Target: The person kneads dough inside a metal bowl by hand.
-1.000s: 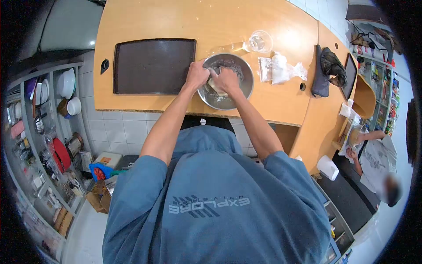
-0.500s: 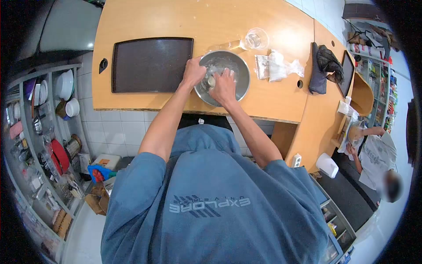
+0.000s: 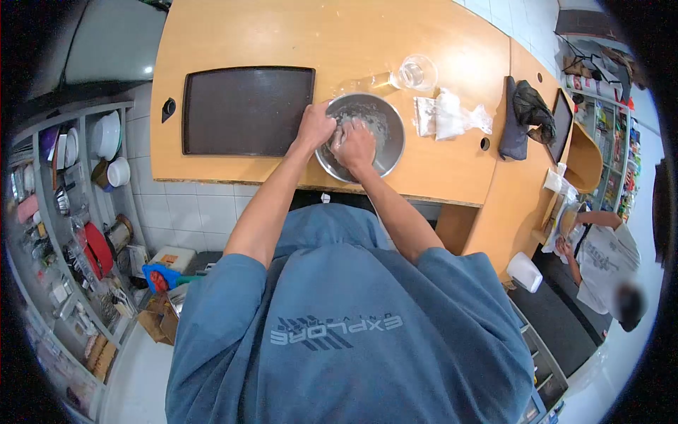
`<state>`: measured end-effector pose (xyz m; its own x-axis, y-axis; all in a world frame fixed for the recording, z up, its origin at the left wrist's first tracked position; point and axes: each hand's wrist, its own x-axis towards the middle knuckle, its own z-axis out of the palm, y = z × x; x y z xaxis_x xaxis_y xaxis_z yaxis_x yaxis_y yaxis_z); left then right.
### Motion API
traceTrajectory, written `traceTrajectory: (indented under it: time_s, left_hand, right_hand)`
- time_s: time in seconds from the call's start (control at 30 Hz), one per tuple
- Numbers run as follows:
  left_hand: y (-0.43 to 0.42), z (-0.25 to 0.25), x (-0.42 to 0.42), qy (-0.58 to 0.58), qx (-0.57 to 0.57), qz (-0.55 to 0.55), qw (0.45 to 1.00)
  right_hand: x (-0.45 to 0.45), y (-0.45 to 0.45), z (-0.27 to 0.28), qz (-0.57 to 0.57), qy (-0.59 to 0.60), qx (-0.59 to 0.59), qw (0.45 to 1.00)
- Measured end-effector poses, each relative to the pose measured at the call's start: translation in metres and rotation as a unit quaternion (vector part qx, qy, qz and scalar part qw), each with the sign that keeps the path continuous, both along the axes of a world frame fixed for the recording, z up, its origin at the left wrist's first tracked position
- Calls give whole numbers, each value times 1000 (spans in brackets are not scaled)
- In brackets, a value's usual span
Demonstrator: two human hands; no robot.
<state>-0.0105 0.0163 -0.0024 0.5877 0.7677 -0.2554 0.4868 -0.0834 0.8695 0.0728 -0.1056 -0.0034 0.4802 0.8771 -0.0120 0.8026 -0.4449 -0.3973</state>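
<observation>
A round metal mixing bowl (image 3: 394, 152) stands near the front edge of the wooden table. My left hand (image 3: 316, 127) is closed on its left rim. Inside the bowl, my right hand (image 3: 355, 146) is curled into a fist around pale, sticky dough (image 3: 337, 134), mostly hidden by the fingers. Whitish smears of dough or flour coat the bowl's inner wall. Left of the bowl lies a dark rectangular baking tray (image 3: 247, 113), close to my left hand.
A clear plastic cup (image 3: 418, 73) and white powder bags (image 3: 452, 115) sit right of the bowl. Farther right are a dark cloth (image 3: 514, 120) and a black bag (image 3: 534, 113). Shelving (image 3: 63, 233) lines the left side. Another person (image 3: 604, 258) works at the far right.
My right hand has closed from spread fingers to a fist and shifted slightly left within the bowl. My left hand stays on the rim. The whole view has shifted slightly.
</observation>
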Motion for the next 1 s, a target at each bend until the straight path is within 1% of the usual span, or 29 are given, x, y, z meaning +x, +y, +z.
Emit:
traceTrajectory:
  time_s: [0.07,0.1,0.2,0.3,0.37,0.47,0.5,0.57,0.67,0.77,0.87,1.0]
  left_hand:
    - [2,10,0,4,-15,-6,1000]
    - [3,7,0,0,13,-21,1000]
    - [6,3,-1,1,8,-40,999]
    - [7,0,-2,-11,18,-37,999]
    - [5,-2,0,-5,9,-16,1000]
    - [2,2,1,-6,17,-8,1000]
    - [1,4,3,-9,23,-10,1000]
    - [0,14,5,-11,-4,-3,1000]
    - [1,12,4,-1,-22,-3,1000]
    - [0,9,3,-3,-17,-7,1000]
    - [1,6,3,-2,0,-6,1000]
    - [2,-1,3,3,-5,-8,1000]
  right_hand:
    - [2,7,-4,-15,-1,9,1000]
    - [6,9,-8,-19,1,3,1000]
    - [13,13,-14,-24,2,9,1000]
    - [15,14,-19,-31,18,9,999]
    - [22,16,-24,-26,30,19,999]
    - [34,23,-13,-22,109,-68,992]
    - [35,23,-5,-24,99,-76,992]
    - [35,25,19,-29,79,-91,992]
    - [33,29,49,-36,-10,-126,991]
    - [32,17,40,-1,-11,-129,992]
    - [27,3,15,15,11,-110,994]
    - [21,-13,25,76,-2,-49,996]
